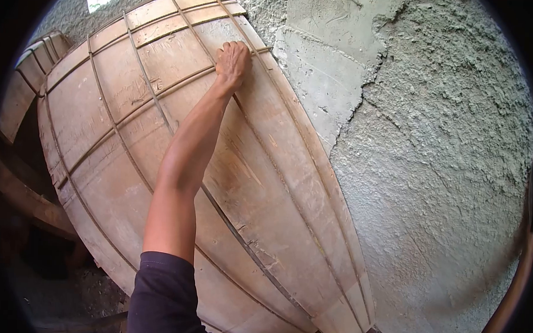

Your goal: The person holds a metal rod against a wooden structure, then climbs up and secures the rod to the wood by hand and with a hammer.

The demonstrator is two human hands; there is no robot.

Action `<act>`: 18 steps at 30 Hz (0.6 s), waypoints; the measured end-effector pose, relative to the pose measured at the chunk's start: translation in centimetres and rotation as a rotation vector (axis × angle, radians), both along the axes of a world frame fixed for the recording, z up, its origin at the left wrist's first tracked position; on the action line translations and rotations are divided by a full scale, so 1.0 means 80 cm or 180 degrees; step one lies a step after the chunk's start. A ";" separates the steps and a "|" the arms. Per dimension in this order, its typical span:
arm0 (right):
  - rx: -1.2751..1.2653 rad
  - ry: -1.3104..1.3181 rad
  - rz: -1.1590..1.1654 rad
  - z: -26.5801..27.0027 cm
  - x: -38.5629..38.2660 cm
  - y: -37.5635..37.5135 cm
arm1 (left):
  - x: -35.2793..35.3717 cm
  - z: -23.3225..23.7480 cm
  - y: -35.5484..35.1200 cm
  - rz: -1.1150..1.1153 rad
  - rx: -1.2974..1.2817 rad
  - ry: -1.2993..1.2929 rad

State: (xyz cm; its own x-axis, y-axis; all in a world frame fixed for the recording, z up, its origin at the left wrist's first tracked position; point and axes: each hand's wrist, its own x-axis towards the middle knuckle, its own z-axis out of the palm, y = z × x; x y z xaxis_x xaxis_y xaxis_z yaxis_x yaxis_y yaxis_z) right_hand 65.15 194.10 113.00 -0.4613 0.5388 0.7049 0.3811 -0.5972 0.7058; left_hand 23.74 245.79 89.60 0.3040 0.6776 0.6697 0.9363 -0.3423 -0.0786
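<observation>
A large weathered wooden panel (pixel 276 225) fills the middle of the view, tilted, with thin rods crossing its face in a grid. My left hand (pixel 234 62) is closed in a fist near the panel's upper edge, around a cross rod (pixel 184 82) where it meets a lengthwise rod. Its fingertips are hidden from me. The bare forearm stretches up across the panel from a dark sleeve (pixel 162 292). My right hand is not in view.
A rough grey-green plastered wall (pixel 437 155) with a crack stands behind and right of the panel. At left is another ribbed wooden piece (pixel 22 99). A brown curved shape (pixel 505 298) runs along the lower right edge. Dark rubble (pixel 98 293) lies at lower left.
</observation>
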 end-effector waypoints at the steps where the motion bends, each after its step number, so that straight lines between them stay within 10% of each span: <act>1: -0.0004 0.0002 -0.0003 -0.002 -0.004 0.001 | 0.000 -0.002 -0.001 -0.0003 -0.0004 0.0002; 8: 0.0130 0.0900 -0.0787 -0.011 0.010 0.004 | -0.002 -0.003 0.024 -0.0221 0.0976 0.0062; 15: 0.0134 -0.0009 0.0045 -0.006 0.023 0.004 | -0.012 0.017 -0.071 -0.0788 0.0770 -0.0155; 16: 0.0113 0.0793 -0.0893 -0.019 0.005 0.012 | -0.017 0.015 -0.081 -0.1016 0.0740 -0.0118; 18: 0.0077 0.0251 0.0315 -0.001 0.006 0.000 | -0.026 0.017 -0.125 -0.1179 0.0685 -0.0021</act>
State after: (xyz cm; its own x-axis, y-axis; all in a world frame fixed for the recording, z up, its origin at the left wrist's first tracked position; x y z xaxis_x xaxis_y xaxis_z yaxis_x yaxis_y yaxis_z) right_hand 65.67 194.08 112.94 -0.4539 0.4757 0.7534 0.4927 -0.5705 0.6571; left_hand 21.66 235.83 90.92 0.4957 0.3679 0.7867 0.7539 -0.6320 -0.1795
